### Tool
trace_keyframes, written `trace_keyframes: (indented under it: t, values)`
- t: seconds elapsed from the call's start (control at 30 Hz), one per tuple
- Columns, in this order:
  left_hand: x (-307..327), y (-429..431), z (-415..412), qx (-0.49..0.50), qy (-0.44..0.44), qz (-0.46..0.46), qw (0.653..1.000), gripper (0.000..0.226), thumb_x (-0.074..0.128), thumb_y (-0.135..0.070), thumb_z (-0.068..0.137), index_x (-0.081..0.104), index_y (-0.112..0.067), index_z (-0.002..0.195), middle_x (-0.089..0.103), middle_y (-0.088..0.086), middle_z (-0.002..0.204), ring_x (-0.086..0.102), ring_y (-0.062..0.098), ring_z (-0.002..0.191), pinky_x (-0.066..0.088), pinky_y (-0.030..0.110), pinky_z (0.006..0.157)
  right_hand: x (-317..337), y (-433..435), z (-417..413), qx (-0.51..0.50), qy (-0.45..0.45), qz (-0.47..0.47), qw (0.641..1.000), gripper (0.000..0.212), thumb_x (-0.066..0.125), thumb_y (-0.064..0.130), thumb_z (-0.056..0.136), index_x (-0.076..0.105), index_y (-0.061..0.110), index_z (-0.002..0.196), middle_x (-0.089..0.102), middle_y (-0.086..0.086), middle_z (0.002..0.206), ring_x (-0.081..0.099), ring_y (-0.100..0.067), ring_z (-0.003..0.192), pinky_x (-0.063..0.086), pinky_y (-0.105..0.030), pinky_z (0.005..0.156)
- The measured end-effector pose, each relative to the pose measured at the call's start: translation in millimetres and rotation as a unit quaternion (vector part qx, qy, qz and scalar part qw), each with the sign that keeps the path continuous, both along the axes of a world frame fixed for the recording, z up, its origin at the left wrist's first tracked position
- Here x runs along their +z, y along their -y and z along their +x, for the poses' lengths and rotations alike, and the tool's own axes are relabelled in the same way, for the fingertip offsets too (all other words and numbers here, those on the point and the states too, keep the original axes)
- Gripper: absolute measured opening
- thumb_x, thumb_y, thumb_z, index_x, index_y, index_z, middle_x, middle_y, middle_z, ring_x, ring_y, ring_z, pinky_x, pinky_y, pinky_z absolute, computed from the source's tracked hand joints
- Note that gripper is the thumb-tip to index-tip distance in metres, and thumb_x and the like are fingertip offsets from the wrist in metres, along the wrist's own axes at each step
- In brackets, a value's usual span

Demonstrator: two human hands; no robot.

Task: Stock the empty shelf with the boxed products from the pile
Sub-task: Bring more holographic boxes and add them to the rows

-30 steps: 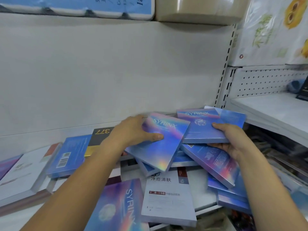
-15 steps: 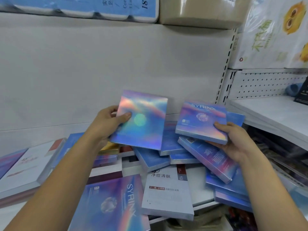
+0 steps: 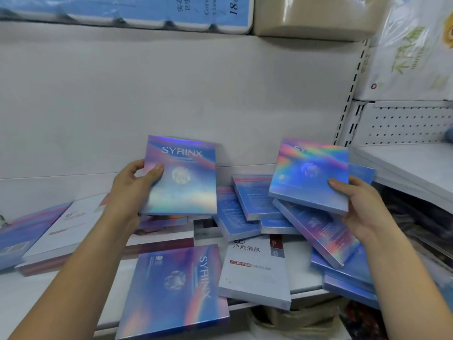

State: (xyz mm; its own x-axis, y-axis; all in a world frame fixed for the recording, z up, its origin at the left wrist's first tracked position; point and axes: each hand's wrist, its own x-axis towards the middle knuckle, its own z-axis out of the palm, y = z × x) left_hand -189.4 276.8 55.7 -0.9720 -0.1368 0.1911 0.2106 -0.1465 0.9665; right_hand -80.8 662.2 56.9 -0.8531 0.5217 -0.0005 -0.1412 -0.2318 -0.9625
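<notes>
My left hand (image 3: pixel 132 190) grips an iridescent blue SYRINX box (image 3: pixel 182 177) by its left edge, held upright with its front facing me, above the pile. My right hand (image 3: pixel 360 204) holds a second iridescent box (image 3: pixel 310 175) by its right edge, tilted and lifted over the heap. Beneath both lies the pile of boxes (image 3: pixel 247 204), several blue ones lying flat and overlapping on the white shelf (image 3: pixel 305 263). A large SYRINX box (image 3: pixel 176 290) lies at the front, next to a white box (image 3: pixel 255 268) with red and black print.
White and blue boxes (image 3: pixel 56 229) lie flat at the left of the shelf. The white back panel (image 3: pixel 171 94) rises behind. Blue tissue packs (image 3: pixel 147 11) and a beige pack (image 3: pixel 316 15) sit above. An adjoining white shelf (image 3: pixel 411 165) juts in at right, with a slotted upright (image 3: pixel 350 94).
My left hand has turned its box upright so the SYRINX front faces me. My right hand has lifted and tilted its box higher over the pile.
</notes>
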Motion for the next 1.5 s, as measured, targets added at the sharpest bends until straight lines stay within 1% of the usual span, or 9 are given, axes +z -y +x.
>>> trace_keyframes:
  t: [0.13, 0.37, 0.47, 0.63, 0.8, 1.0, 1.17, 1.37, 1.5]
  values:
    - [0.4, 4.3, 10.0, 0.008, -0.021, -0.009, 1.0, 0.029, 0.076, -0.025, 0.09, 0.07, -0.016, 0.117, 0.079, 0.004, 0.098, 0.076, 0.019, 0.077, 0.06, 0.037, 0.075, 6.4, -0.1, 7.7, 0.01, -0.028, -0.001, 1.0, 0.038, 0.065, 0.008, 0.092, 0.06, 0.007, 0.13, 0.074, -0.007, 0.117, 0.073, -0.017, 0.081, 0.06, -0.029, 0.058]
    - [-0.5, 13.4, 42.4, -0.021, -0.023, 0.036, 0.999, 0.031, 0.073, -0.018, 0.088, 0.071, -0.01, 0.118, 0.079, 0.009, 0.1, 0.076, 0.021, 0.076, 0.063, 0.037, 0.06, 26.2, 30.4, 19.5, 0.104, -0.075, 0.003, 0.992, 0.046, 0.059, -0.006, 0.091, 0.056, 0.007, 0.134, 0.077, -0.004, 0.11, 0.074, -0.024, 0.099, 0.063, -0.038, 0.078]
    - [-4.6, 31.7, 57.9, -0.016, -0.021, 0.041, 0.999, 0.031, 0.076, -0.017, 0.082, 0.071, -0.012, 0.113, 0.079, 0.011, 0.101, 0.077, 0.021, 0.077, 0.063, 0.035, 0.064, 24.4, 62.8, 13.7, 0.166, -0.067, 0.003, 0.984, 0.044, 0.059, -0.009, 0.089, 0.059, 0.009, 0.129, 0.077, -0.008, 0.108, 0.075, -0.022, 0.092, 0.064, -0.033, 0.069]
    - [-10.7, 88.5, 85.8, 0.022, -0.033, -0.01, 0.999, 0.082, 0.097, -0.055, 0.038, 0.076, -0.019, 0.108, 0.079, 0.009, 0.104, 0.076, 0.019, 0.082, 0.062, 0.03, 0.067, 14.6, 120.6, 0.4, 0.229, -0.074, 0.004, 0.971, 0.041, 0.063, -0.004, 0.088, 0.061, 0.015, 0.124, 0.077, -0.006, 0.11, 0.076, -0.018, 0.087, 0.063, -0.03, 0.067]
    - [-13.8, 157.3, 122.7, 0.072, -0.027, 0.011, 0.997, 0.047, 0.083, -0.03, 0.074, 0.073, -0.014, 0.117, 0.076, 0.012, 0.112, 0.074, 0.024, 0.089, 0.061, 0.029, 0.071, 8.8, 187.0, -4.1, 0.284, -0.079, 0.009, 0.956, 0.059, 0.071, 0.012, 0.072, 0.059, 0.012, 0.129, 0.075, -0.008, 0.117, 0.076, -0.023, 0.093, 0.064, -0.039, 0.072]
    - [-29.2, 259.9, 179.0, 0.17, -0.039, 0.02, 0.984, 0.028, 0.071, -0.013, 0.09, 0.073, -0.016, 0.117, 0.079, 0.006, 0.1, 0.074, 0.019, 0.075, 0.061, 0.031, 0.059, 1.6, 300.2, -2.0, 0.35, -0.092, 0.005, 0.932, 0.058, 0.074, 0.004, 0.069, 0.061, 0.009, 0.125, 0.073, -0.013, 0.119, 0.074, -0.024, 0.094, 0.063, -0.036, 0.072]
    - [-42.2, 373.5, 232.1, 0.21, -0.039, 0.027, 0.977, 0.044, 0.084, -0.03, 0.067, 0.075, -0.017, 0.108, 0.078, 0.012, 0.103, 0.074, 0.015, 0.074, 0.061, 0.028, 0.063, -12.7, 418.1, 22.3, 0.393, -0.068, 0.011, 0.917, 0.042, 0.067, -0.006, 0.083, 0.064, 0.013, 0.121, 0.076, -0.008, 0.112, 0.075, -0.018, 0.088, 0.061, -0.029, 0.066]
    - [-56.7, 502.7, 300.8, 0.282, -0.04, 0.028, 0.958, 0.07, 0.096, -0.055, 0.043, 0.077, -0.024, 0.103, 0.079, 0.004, 0.104, 0.075, 0.015, 0.081, 0.063, 0.03, 0.068, -19.4, 569.3, 49.4, 0.432, -0.045, -0.014, 0.9, 0.04, 0.065, -0.007, 0.085, 0.066, 0.006, 0.122, 0.074, -0.014, 0.118, 0.071, -0.036, 0.105, 0.055, -0.054, 0.094]
    - [-62.4, 570.6, 338.9, 0.314, -0.034, 0.039, 0.948, 0.076, 0.094, -0.053, 0.048, 0.072, -0.02, 0.112, 0.078, 0.008, 0.109, 0.076, 0.016, 0.085, 0.063, 0.029, 0.069, -28.5, 659.6, 64.9, 0.452, -0.026, -0.018, 0.891, 0.036, 0.064, -0.009, 0.085, 0.068, 0.008, 0.117, 0.074, -0.019, 0.115, 0.07, -0.039, 0.102, 0.052, -0.059, 0.096]
